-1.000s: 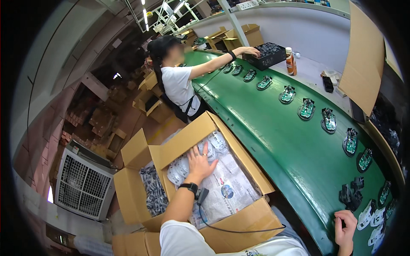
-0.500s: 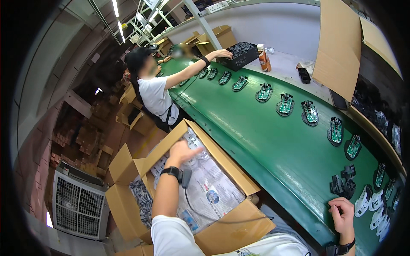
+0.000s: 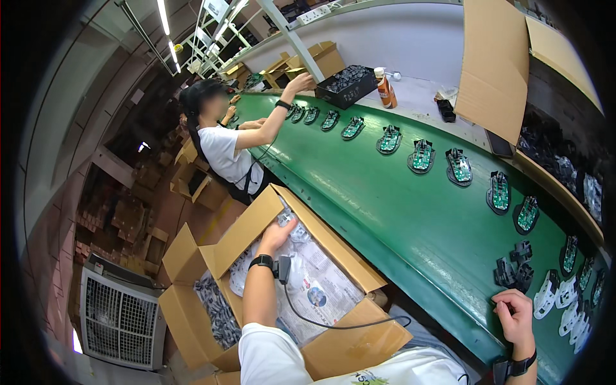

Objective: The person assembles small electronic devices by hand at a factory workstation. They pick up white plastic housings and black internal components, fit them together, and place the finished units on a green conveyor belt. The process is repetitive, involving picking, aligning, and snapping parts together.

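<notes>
My left hand point(image 3: 276, 236) reaches into a cardboard box point(image 3: 239, 232), at pale grey plastic parts point(image 3: 299, 230) along its far side. The thumb is visible, but the other fingers are mostly hidden, so a grip cannot be made out. Printed newspaper point(image 3: 330, 273) lies beside the parts. My right hand point(image 3: 513, 314) rests at the near edge of the green conveyor belt point(image 3: 385, 212), its fingers curled with nothing visible in them. Close to it are black plastic pieces point(image 3: 515, 266) and white mouse-shaped shells point(image 3: 547, 294).
A row of mouse bases with green circuit boards point(image 3: 459, 168) runs along the belt. Across it stand a black tray of dark parts point(image 3: 346, 88) and an orange bottle point(image 3: 385, 90). A co-worker point(image 3: 224, 144) works at the far left. Another box holds grey parts point(image 3: 218, 311).
My left hand has lowered onto the pale plastic parts in the box. The co-worker's raised hand has drawn back from the black tray. My right hand stays in place.
</notes>
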Demonstrator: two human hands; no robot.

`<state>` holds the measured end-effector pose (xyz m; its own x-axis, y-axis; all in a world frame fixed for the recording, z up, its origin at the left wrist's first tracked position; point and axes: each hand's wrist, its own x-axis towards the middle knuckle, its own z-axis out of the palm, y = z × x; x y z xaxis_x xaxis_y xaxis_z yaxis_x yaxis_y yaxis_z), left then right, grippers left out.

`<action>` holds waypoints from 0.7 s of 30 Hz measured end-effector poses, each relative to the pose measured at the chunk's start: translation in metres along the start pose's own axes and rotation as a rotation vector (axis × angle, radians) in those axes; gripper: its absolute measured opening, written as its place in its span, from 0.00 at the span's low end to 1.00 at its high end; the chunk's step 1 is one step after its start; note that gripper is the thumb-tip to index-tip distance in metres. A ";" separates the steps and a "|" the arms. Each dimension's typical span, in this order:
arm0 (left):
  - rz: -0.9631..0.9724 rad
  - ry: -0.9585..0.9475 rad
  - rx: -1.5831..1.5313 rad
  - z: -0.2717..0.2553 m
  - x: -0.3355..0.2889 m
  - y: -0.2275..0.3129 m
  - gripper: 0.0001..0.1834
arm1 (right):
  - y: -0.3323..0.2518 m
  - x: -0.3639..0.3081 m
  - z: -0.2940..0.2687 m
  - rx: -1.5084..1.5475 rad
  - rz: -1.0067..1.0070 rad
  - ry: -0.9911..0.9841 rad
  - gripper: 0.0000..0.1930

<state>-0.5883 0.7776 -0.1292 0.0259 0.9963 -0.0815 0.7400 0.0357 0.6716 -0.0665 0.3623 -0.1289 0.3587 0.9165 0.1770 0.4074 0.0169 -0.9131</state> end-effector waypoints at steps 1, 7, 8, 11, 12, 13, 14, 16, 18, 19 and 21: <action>-0.038 -0.004 -0.012 0.010 0.019 -0.017 0.40 | -0.001 -0.001 0.000 -0.015 -0.002 -0.003 0.05; -0.057 0.433 -0.593 0.045 0.013 -0.016 0.34 | -0.001 0.004 0.003 -0.054 -0.041 -0.022 0.04; -0.011 0.440 -0.558 0.045 0.000 -0.004 0.36 | 0.002 0.003 0.003 -0.063 -0.051 -0.015 0.04; 0.224 0.344 -0.526 0.037 -0.053 0.045 0.40 | 0.004 0.001 0.002 -0.065 -0.053 -0.003 0.04; 0.285 0.271 -0.602 0.034 -0.064 0.069 0.40 | 0.004 0.002 0.002 -0.060 -0.050 0.000 0.04; 0.338 0.197 -0.680 0.037 -0.074 0.091 0.39 | 0.005 0.002 0.001 -0.079 -0.046 0.007 0.05; 0.384 0.131 -0.754 0.042 -0.078 0.104 0.39 | 0.007 0.005 0.001 -0.093 -0.045 0.004 0.05; 0.210 -0.025 -0.977 0.056 -0.066 0.122 0.40 | 0.007 0.007 0.004 -0.104 -0.059 -0.020 0.05; 0.142 -0.103 -0.980 0.085 -0.025 0.122 0.36 | 0.005 0.010 0.003 -0.124 -0.085 -0.030 0.05; 0.108 -0.044 -0.964 0.102 -0.003 0.123 0.34 | 0.005 0.011 0.003 -0.123 -0.095 -0.034 0.05; 0.073 0.067 -0.756 0.117 0.031 0.144 0.35 | 0.005 0.010 0.001 -0.129 -0.105 -0.018 0.05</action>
<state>-0.4023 0.8051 -0.1215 -0.0012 0.9999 0.0111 0.0761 -0.0109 0.9970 -0.0615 0.3721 -0.1324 0.2937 0.9196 0.2609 0.5466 0.0624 -0.8351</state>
